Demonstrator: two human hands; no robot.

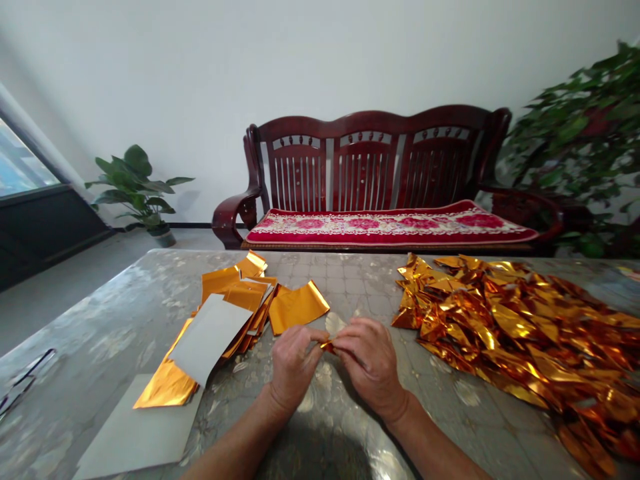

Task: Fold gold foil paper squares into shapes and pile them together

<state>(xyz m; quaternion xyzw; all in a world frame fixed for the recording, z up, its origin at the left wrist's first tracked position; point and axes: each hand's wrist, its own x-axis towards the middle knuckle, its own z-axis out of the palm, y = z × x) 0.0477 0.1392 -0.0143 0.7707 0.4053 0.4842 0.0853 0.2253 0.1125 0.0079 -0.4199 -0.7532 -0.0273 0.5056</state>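
Observation:
A small piece of gold foil paper is pinched between the fingertips of both hands, just over the table. Most of it is hidden by the fingers. My left hand grips its left end, and my right hand grips the other end. To the left lies a loose stack of gold foil sheets, with a pale grey sheet on top. One single gold sheet rests just beyond my left hand. On the right spreads a large heap of folded gold foil pieces.
The table has a patterned, shiny cover. A flat grey board lies at front left, and eyeglasses sit near the left edge. Behind the table stands a dark red wooden bench. Potted plants flank it.

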